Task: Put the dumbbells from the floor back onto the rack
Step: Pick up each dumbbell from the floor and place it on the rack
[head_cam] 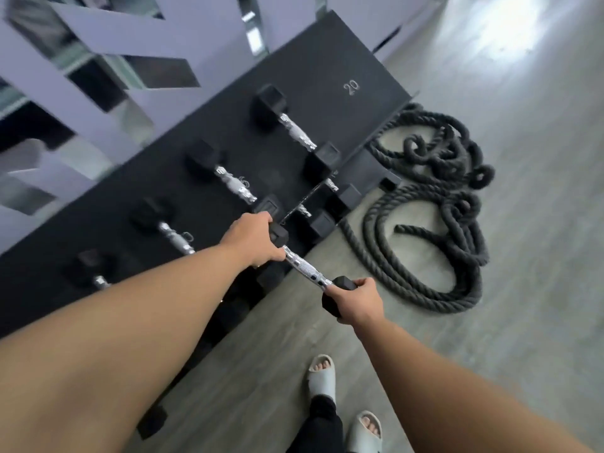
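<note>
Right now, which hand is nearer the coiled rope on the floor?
Right. The right hand grips the dumbbell head nearest the rope, just beside the coils; the left hand holds the far head, over the rack.

Single head-worn view, tilted, looking steeply down over rack (pixel 327 76) and floor (pixel 539 223)

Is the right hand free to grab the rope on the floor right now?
Probably not: the right hand is closed on one head of the dumbbell, which the left hand shares. The rope lies unobstructed, farther right.

Bare forearms (pixel 137 322); pale slides (pixel 322 374); black trousers (pixel 322 423)
</note>
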Motion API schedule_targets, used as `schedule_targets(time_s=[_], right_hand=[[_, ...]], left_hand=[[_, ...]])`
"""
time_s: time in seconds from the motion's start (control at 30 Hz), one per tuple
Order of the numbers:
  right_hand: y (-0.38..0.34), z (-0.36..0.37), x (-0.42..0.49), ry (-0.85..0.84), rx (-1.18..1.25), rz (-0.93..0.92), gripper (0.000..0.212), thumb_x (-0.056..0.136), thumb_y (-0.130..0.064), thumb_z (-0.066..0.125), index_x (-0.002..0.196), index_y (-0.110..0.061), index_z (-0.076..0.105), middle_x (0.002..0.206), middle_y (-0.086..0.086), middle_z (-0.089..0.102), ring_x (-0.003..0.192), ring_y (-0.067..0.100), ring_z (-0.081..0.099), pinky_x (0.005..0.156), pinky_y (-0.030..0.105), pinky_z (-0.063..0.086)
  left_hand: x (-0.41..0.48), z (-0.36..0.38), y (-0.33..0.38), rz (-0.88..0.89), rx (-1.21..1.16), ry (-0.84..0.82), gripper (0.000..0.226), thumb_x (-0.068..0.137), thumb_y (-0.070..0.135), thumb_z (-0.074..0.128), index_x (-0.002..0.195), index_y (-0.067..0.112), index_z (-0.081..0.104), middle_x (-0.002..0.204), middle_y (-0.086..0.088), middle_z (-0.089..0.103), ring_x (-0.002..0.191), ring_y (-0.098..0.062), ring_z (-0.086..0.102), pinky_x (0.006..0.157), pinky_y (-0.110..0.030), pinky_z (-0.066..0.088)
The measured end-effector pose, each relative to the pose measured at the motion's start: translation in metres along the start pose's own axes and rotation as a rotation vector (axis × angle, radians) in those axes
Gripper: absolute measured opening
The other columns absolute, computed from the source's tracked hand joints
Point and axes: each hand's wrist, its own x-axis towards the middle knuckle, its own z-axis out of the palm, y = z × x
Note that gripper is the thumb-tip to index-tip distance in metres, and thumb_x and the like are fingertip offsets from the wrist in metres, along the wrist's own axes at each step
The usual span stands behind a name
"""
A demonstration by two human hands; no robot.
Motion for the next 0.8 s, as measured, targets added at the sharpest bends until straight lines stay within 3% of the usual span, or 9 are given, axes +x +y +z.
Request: schedule_targets(time_s=[0.1, 0.23, 0.37, 0.5, 0.67, 0.8], right_hand=[[-0.022, 0.035, -0.038, -0.081, -0.005, -0.037, 0.067, 0.063, -0.044, 0.083, 0.116, -0.009, 0.062, 0.103, 0.012, 0.072, 0.066, 0.021, 0.069, 0.065, 0.042, 0.067], [-0.035, 0.088, -0.092, -0.140, 0.033, -0.060, 0.069, 0.065, -0.040, 0.085, 0.119, -0.016, 0.050, 0.096, 0.001, 0.058, 0.073, 0.018, 0.066, 0.068, 0.045, 0.066], [-0.033, 0.153, -0.140, -0.208, 0.045, -0.065, 0.070, 0.064, -0.041, 0.087, 0.116, -0.020, 0.044, 0.100, 0.003, 0.058, 0.081, 0.021, 0.068, 0.071, 0.046, 0.066], [-0.023, 0.230, -0.175, -0.249, 0.006, -0.069, 0.075, 0.060, -0.046, 0.087, 0.117, -0.018, 0.047, 0.101, 0.004, 0.061, 0.089, 0.025, 0.069, 0.083, 0.048, 0.063], [0.000, 0.345, -0.207, -0.220, -0.048, -0.030, 0.071, 0.062, -0.047, 0.084, 0.115, -0.019, 0.045, 0.103, 0.004, 0.064, 0.097, 0.027, 0.069, 0.087, 0.043, 0.061], [0.029, 0.437, -0.233, -0.226, -0.038, 0.059, 0.067, 0.070, -0.044, 0.085, 0.112, -0.018, 0.041, 0.093, 0.001, 0.056, 0.092, 0.026, 0.065, 0.082, 0.041, 0.060]], left_hand=[[-0.038, -0.047, -0.039, -0.034, 0.005, 0.057, 0.060, 0.054, 0.047, 0.084, 0.108, 0.027, 0.067, 0.094, 0.006, 0.069, 0.087, -0.022, 0.067, 0.063, -0.029, 0.049], [-0.083, -0.093, -0.092, -0.079, 0.044, 0.128, 0.060, 0.053, 0.049, 0.087, 0.106, 0.027, 0.068, 0.094, 0.006, 0.069, 0.083, -0.019, 0.065, 0.068, -0.030, 0.050], [-0.117, -0.125, -0.157, -0.080, 0.129, 0.159, 0.065, 0.054, 0.053, 0.085, 0.111, 0.025, 0.069, 0.094, 0.004, 0.070, 0.085, -0.022, 0.066, 0.070, -0.032, 0.051], [-0.137, -0.139, -0.238, -0.095, 0.158, 0.159, 0.083, 0.058, 0.053, 0.086, 0.132, 0.022, 0.063, 0.111, -0.001, 0.070, 0.098, -0.025, 0.065, 0.075, -0.033, 0.050], [-0.142, -0.138, -0.356, -0.118, 0.150, 0.101, 0.081, 0.059, 0.049, 0.088, 0.131, 0.023, 0.062, 0.106, 0.000, 0.069, 0.091, -0.025, 0.065, 0.073, -0.036, 0.053], [-0.140, -0.126, -0.448, -0.108, 0.148, 0.061, 0.085, 0.062, 0.046, 0.090, 0.137, 0.024, 0.058, 0.118, -0.003, 0.068, 0.100, -0.027, 0.065, 0.082, -0.041, 0.056]])
